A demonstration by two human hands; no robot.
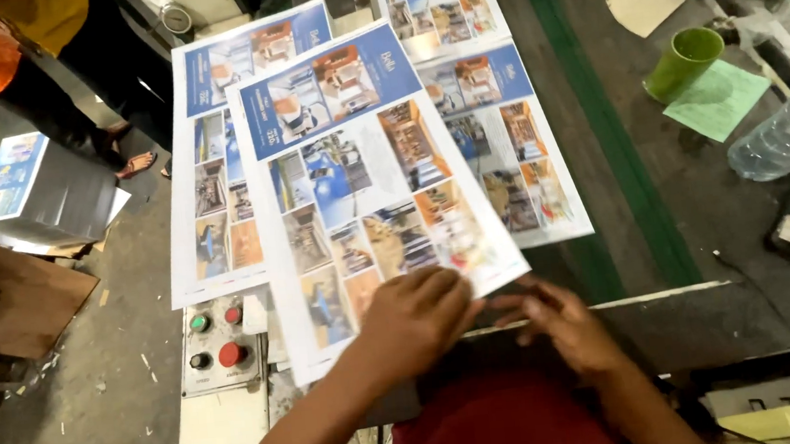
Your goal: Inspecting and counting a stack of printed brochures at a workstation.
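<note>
The left hand is lying flat on the near edge of the top printed sheet, fingers spread and pressing, not gripping. Right of that sheet's corner, the right hand is reaching in, fingers curled loosely; I cannot tell if it is pinching the paper. The sheet is sitting crooked on the stack, so squaring it looks unfinished. Left of the sheet is a button box; far right is a green cup.

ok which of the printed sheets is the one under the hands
The tilted top sheet, lying askew over the other printed sheets. The left hand presses flat on its near edge and the right hand is at its corner; the other sheets lie untouched.
</note>
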